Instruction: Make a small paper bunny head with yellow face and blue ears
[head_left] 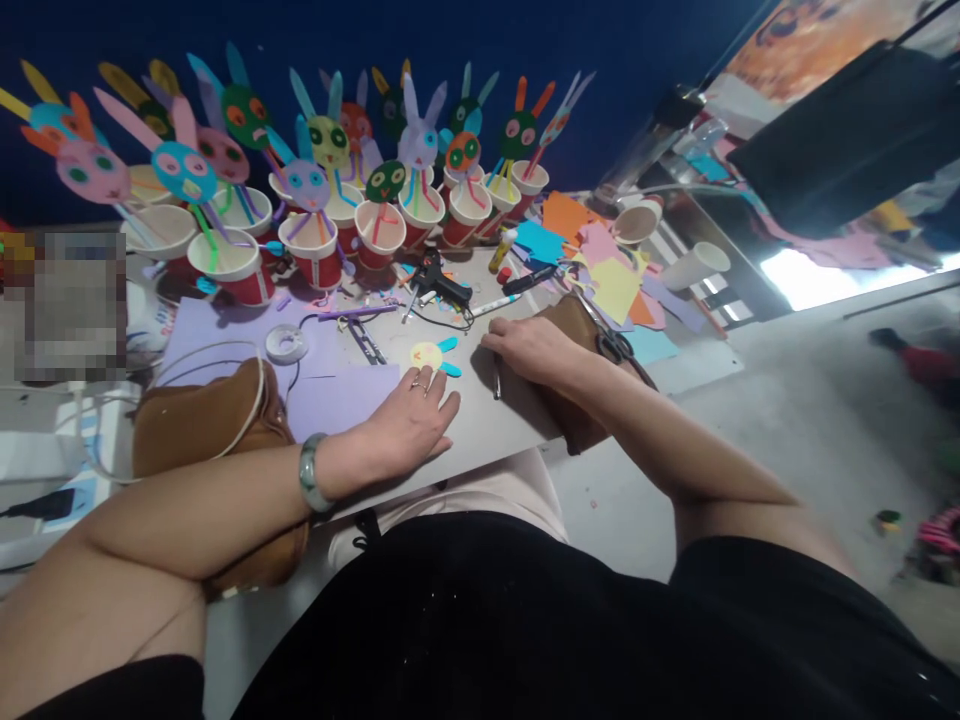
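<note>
A small yellow paper rabbit face with blue ears lies flat on the table. My left hand, wearing a ring and a bangle, rests palm down with its fingers apart, fingertips at the face's lower edge. To the right, my right hand lies on the tabletop with curled fingers. A slim, shiny-ended rod, like a pen or craft knife, shows just below those fingers; whether they grip it is hidden. Beyond my hands are a black glue gun, a white marker and a purple pencil-like stick.
Red-and-white paper cups with paper rabbits on straws crowd the back. Purple sheets and a tape roll lie left. Scissors and coloured paper scraps are right. Brown padded covers edge the table.
</note>
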